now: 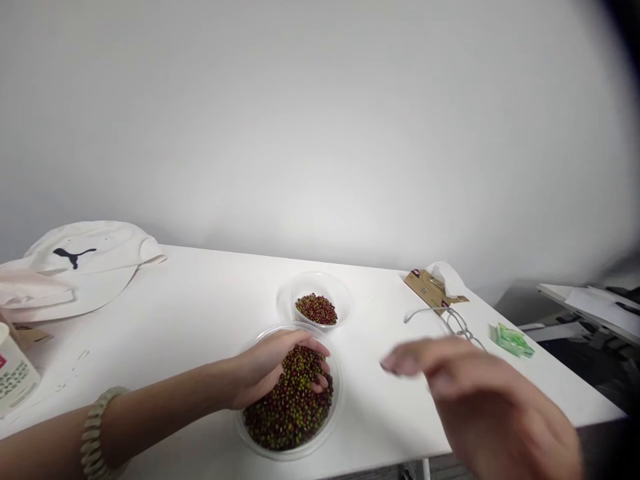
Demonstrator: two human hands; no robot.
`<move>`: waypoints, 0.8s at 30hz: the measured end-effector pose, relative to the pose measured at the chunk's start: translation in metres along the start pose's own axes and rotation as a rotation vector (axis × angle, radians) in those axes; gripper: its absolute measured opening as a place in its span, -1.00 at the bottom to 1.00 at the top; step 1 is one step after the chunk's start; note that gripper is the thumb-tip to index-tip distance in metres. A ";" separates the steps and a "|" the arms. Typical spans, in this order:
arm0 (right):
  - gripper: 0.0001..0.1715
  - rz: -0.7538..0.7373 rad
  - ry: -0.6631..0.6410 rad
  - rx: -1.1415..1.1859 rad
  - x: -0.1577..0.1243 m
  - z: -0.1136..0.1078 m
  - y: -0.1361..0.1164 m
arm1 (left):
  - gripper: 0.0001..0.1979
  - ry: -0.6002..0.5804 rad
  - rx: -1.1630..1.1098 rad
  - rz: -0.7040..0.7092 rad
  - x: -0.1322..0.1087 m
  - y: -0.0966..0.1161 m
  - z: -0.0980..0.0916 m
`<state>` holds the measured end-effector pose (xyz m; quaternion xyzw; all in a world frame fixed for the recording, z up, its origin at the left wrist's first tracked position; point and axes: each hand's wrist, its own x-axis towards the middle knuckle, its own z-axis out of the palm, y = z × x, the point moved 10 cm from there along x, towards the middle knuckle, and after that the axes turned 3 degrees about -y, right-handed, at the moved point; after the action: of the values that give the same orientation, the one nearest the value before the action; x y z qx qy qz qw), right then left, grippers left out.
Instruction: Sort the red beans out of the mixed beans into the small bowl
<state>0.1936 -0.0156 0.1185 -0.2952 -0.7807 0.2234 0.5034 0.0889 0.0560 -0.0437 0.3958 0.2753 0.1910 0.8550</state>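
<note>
My left hand point(273, 367) is cupped among small red and green beans point(287, 420), with its thumb and curled fingers around a portion of them. These beans fill a round clear plastic bowl point(290, 456) near the table's front edge. Just behind it, touching or nearly so, stands a smaller clear bowl point(345, 293) with a shallower heap of similar beans point(317, 309). My right hand point(480, 393) is raised in the foreground to the right, blurred. Its fingers stretch loosely toward the left, and I see nothing held in it.
On the white table point(200, 293), a white cap point(100, 253) and a paper cup point(15, 373) stand at the left. At the right lie eyeglasses point(457, 323), a brown paper packet point(430, 288) and a green packet point(513, 340). A wall point(320, 133) rises behind.
</note>
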 end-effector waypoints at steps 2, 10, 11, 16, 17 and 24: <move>-0.76 0.041 0.008 -0.062 0.027 0.002 0.010 | -0.65 -0.010 -0.015 -0.001 0.000 -0.001 -0.001; -0.90 0.064 -0.738 -0.447 0.038 0.096 0.060 | -0.59 -0.050 -0.020 0.068 0.002 0.008 0.011; -0.91 0.050 -0.756 -0.494 0.037 0.102 0.063 | -0.59 -0.036 -0.022 0.065 0.002 0.009 0.012; -0.90 0.024 -0.786 -0.561 0.033 0.119 0.074 | -0.60 0.041 -0.037 0.016 0.002 0.009 0.012; -0.89 0.020 -0.789 -0.549 0.033 0.121 0.075 | -0.61 0.042 -0.041 0.017 0.003 0.009 0.012; -0.85 -0.007 -0.769 -0.466 0.028 0.122 0.081 | -0.57 0.028 -0.043 -0.024 0.007 0.003 0.008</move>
<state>0.0918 0.0567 0.0367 -0.2937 -0.9415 0.1335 0.0976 0.0993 0.0572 -0.0391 0.3714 0.2877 0.1918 0.8617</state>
